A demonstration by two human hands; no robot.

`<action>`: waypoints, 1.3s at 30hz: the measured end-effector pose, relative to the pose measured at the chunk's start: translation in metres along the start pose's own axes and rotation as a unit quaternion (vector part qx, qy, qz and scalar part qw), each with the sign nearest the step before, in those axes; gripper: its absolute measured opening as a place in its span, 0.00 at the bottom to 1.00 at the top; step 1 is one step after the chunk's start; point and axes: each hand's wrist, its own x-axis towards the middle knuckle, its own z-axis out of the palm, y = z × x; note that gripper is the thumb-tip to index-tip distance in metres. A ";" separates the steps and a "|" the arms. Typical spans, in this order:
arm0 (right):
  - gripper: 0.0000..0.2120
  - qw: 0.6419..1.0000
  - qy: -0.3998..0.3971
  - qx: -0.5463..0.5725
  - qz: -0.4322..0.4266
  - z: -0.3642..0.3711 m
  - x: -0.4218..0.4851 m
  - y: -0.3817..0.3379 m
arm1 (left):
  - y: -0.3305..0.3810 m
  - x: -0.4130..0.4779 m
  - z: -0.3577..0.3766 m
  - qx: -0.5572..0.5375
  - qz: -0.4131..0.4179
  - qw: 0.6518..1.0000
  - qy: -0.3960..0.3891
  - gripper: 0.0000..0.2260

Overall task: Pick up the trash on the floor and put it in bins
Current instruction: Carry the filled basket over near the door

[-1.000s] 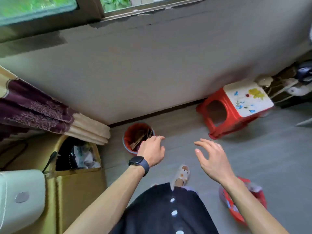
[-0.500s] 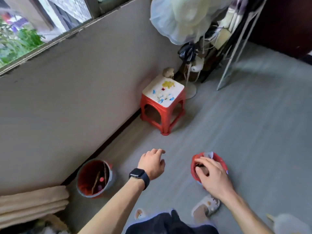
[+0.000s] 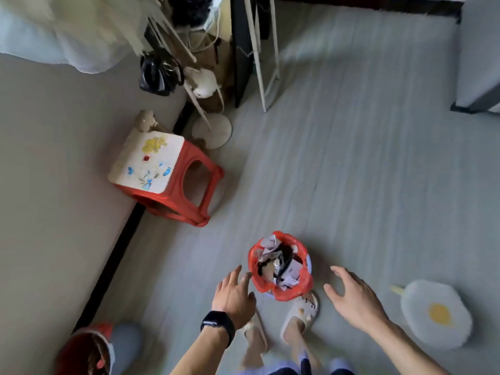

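Red-lined bin (image 3: 254, 262) between 2 empty hands
Left hand (image 3: 234, 296) and right hand (image 3: 351, 299) hover released, fingers spread, flanking it; paper trash (image 3: 270, 242) fills it.

open floor (image 3: 351, 171) right of the stool (image 3: 162, 180) and bin (image 3: 280, 266).

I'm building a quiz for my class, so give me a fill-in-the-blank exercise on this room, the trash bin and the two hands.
1. The bin between the left hand and the right hand is lined with a ___ plastic bag.
2. The black smartwatch is worn on the ___ wrist.
3. The fried-egg cushion lies to the ___ of the bin.
4. Both hands are open and hold ___.

Missing words: red; left; right; nothing.
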 end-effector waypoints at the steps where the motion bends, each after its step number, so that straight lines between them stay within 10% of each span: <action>1: 0.26 1.000 -0.007 0.015 0.013 0.007 0.015 0.007 | 0.001 0.016 0.005 0.011 0.003 1.000 0.000 0.27; 13: 0.39 0.974 -0.088 0.104 0.179 0.211 0.229 0.126 | -0.031 0.253 0.200 0.063 -0.002 0.998 -0.015 0.37; 22: 0.11 0.949 -0.003 0.149 0.277 0.316 0.283 0.158 | -0.078 0.301 0.276 0.055 0.020 0.998 -0.021 0.38; 39: 0.09 0.900 0.088 0.352 0.240 0.074 0.116 0.007 | -0.024 0.132 0.039 -0.026 0.018 0.999 0.018 0.26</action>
